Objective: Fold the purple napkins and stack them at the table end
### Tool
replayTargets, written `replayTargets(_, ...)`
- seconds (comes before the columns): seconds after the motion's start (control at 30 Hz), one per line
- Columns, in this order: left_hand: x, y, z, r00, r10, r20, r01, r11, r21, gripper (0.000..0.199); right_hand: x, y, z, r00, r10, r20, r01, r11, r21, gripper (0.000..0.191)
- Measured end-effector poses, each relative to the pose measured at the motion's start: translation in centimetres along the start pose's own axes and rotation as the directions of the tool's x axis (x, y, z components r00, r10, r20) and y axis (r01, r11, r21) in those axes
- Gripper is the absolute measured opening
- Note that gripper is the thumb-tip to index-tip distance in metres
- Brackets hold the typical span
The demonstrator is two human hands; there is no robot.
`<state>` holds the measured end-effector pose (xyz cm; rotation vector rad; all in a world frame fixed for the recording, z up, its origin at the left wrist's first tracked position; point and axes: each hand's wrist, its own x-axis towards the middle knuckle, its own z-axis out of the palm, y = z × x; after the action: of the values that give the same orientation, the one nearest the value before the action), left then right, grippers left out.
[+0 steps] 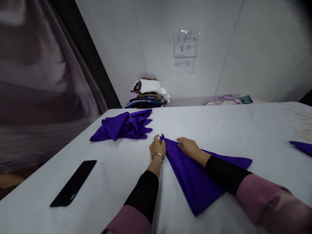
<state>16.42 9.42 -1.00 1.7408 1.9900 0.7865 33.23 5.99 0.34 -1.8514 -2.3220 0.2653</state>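
A purple cloth napkin [192, 175], folded into a wide pointed shape, lies on the white-covered table in front of me. At its far left tip, my left hand [158, 146] pinches the corner, with a small point of cloth sticking up beside the fingers. My right hand [189, 148] is closed at the napkin's far edge, a short way to the right, with bent fingers gripping the fabric. The right forearm crosses over the cloth and hides part of it. One corner points toward me, another reaches out to the right.
A heap of purple folded napkins [122, 126] lies at the table's far left. A black phone-like slab [74, 183] rests at the near left. Purple cloth [302, 148] shows at the right edge. Behind the table [243, 130] are stacked clothes [147, 94] and more fabric [224, 100].
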Motion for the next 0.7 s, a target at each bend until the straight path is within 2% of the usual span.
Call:
replayTargets(0.2,0.1,-0.1,0.1,1.0,0.0,-0.003,0.0,1.0,0.004,0.043,-0.8,0.1,-0.9,0.999,-0.039,-0.009,0.039,0.998,-0.049,0.035)
replayTargets(0.27,0.2,-0.1,0.1,1.0,0.003,-0.005,-0.003,1.0,0.007,0.043,-1.8,-0.3,-1.1,0.991,-0.125,-0.048,0.125,0.992,-0.013,0.039)
replayTargets(0.37,0.3,-0.3,0.3,1.0,0.006,-0.008,-0.006,1.0,0.012,0.043,-3.9,-1.1,-0.7,0.95,-0.298,-0.095,0.307,0.946,0.1,0.051)
replayTargets(0.43,0.3,-0.3,0.3,1.0,0.01,-0.009,-0.01,1.0,0.015,0.044,-5.1,-1.5,-0.1,0.931,-0.364,-0.037,0.365,0.918,0.153,0.064)
replayTargets(0.57,0.4,-0.3,0.3,1.0,0.02,-0.009,-0.02,1.0,0.023,0.046,-5.8,-1.4,0.9,0.918,-0.378,0.12,0.355,0.918,0.176,0.077)
replayTargets(0.7,0.5,-0.3,0.2,1.0,0.027,-0.002,-0.027,0.999,0.037,0.048,-5.5,-1.0,1.1,0.918,-0.373,0.136,0.353,0.924,0.148,0.076)
